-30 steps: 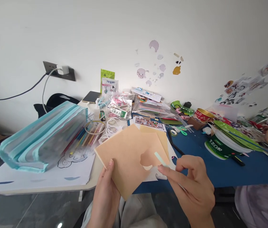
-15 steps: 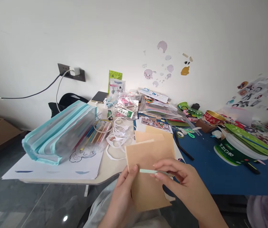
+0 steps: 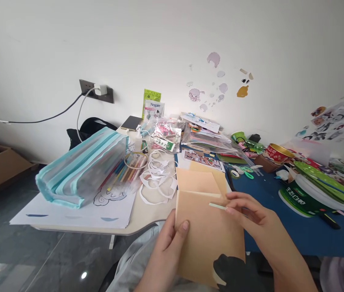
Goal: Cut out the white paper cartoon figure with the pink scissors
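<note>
My left hand (image 3: pixel 172 243) grips the left edge of a brown paper booklet (image 3: pixel 206 231), its thumb lying on the front. The booklet is tilted above my lap, over the table's near edge. My right hand (image 3: pixel 249 213) pinches a thin pale green strip (image 3: pixel 217 206) by its right end, in front of the booklet's upper part. Whether the strip touches the paper I cannot tell. A dark scalloped shape (image 3: pixel 234 269) shows at the booklet's lower right; I cannot tell if it is a cutout gap or a dark piece. Another brown sheet (image 3: pixel 200 180) lies behind.
A clear pencil case (image 3: pixel 80 166) with turquoise edges stands left, beside colored pencils (image 3: pixel 126 172). White paper strips (image 3: pixel 156 174) lie mid-table. Green scissors (image 3: pixel 246 170), a tape roll (image 3: pixel 234 173) and a green-and-white tub (image 3: pixel 298 198) are on the blue mat (image 3: pixel 269 235).
The booklet has come up and right, showing more of its front and the dark scalloped shape. My right hand has moved right with the strip, away from my left thumb.
</note>
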Demonstrator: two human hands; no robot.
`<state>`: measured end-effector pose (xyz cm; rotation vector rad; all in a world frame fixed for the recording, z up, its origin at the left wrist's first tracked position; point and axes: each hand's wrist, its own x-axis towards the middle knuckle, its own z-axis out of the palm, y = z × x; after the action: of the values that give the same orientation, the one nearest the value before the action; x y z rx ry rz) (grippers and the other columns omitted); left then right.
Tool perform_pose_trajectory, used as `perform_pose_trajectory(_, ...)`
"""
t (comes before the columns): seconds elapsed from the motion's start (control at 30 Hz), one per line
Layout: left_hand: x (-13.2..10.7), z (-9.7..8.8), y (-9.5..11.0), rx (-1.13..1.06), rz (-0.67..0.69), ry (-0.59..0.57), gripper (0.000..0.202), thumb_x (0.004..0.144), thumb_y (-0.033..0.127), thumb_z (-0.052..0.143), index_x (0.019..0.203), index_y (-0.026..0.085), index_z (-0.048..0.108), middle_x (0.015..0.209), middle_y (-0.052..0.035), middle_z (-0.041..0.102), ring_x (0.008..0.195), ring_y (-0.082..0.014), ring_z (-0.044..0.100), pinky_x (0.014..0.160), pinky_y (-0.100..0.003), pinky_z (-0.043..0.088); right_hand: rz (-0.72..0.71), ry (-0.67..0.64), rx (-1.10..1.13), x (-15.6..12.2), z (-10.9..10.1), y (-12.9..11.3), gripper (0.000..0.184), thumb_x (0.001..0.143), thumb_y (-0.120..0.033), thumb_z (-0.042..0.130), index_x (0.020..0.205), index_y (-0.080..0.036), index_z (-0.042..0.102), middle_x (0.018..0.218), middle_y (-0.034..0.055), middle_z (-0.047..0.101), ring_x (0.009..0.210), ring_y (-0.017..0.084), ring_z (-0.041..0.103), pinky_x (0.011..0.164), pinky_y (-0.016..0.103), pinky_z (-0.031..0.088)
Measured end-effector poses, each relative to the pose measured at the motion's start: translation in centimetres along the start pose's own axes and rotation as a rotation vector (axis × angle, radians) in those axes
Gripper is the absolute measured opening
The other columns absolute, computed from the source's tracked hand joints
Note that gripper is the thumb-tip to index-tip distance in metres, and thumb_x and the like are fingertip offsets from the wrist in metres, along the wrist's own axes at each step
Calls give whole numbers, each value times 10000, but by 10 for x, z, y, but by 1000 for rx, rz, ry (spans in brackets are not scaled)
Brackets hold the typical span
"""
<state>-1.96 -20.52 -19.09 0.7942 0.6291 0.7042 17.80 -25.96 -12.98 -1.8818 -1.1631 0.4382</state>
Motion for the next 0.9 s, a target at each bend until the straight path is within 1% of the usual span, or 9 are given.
perform_pose_trajectory(0.07,1,1,-1,-16,-1,-21,573,819,581,652,1294,265,611,1315,-44,649,1253,-293,542,961,-333,478,-2,-33,74,-2,-3,4,241,720,-489,732,655,-257,721,902,66,681,869,252,635,670,249,525)
perform_pose_trajectory(0.13,1,1,-3,-46,-18,-55,567,825,566,656,1306,271,603,1323,-47,643,1235,-293,557,975,-350,476,-33,-18,90,-4,-3,2,214,735,-462,734,666,-260,722,844,47,676,799,221,626,637,217,513)
perform_pose_trajectory(0.27,2,0,-7,-142,-21,-116,598,813,491,710,1347,263,567,1348,-76,623,1203,-303,585,974,-383,484,-102,58,26,-5,-2,-10,206,704,-444,741,618,-258,715,831,44,685,760,215,633,612,213,500)
perform_pose_trajectory(0.37,2,-1,-7,-134,-17,-170,594,816,451,725,1353,260,559,1356,-84,616,1214,-295,581,990,-382,475,-122,86,2,-3,-3,-15,202,703,-446,736,624,-261,714,851,46,690,775,222,642,630,226,507)
perform_pose_trajectory(0.6,0,2,-7,-128,4,-200,528,829,456,707,1300,242,603,1356,-92,617,1255,-299,555,1022,-392,459,-147,116,-15,-4,-2,-13,183,704,-419,724,618,-257,713,850,52,685,779,224,642,639,249,510)
perform_pose_trajectory(0.67,0,-1,-6,-126,-4,-157,522,818,463,711,1276,231,617,1332,-103,634,1228,-308,577,998,-401,479,-145,127,39,0,-4,-6,194,707,-426,737,629,-250,713,924,67,678,866,248,641,677,268,525)
perform_pose_trajectory(0.77,1,-11,3,-93,22,11,522,776,487,735,1210,210,649,1254,-117,683,1128,-319,642,926,-397,524,-70,181,99,19,-10,10,259,707,-491,735,682,-236,699,1061,82,669,1032,293,606,753,314,532)
perform_pose_trajectory(0.83,0,-20,12,-70,57,140,567,742,496,757,1213,202,640,1201,-119,709,1060,-325,674,863,-387,551,20,169,61,44,-10,21,306,721,-522,706,742,-217,696,1056,88,690,1035,305,613,813,356,520)
perform_pose_trajectory(0.9,-2,-30,24,-76,56,233,651,725,488,771,1286,214,590,1180,-110,718,1028,-326,688,810,-373,568,62,92,16,75,-4,30,307,753,-480,686,829,-184,720,960,92,723,952,304,649,798,385,521)
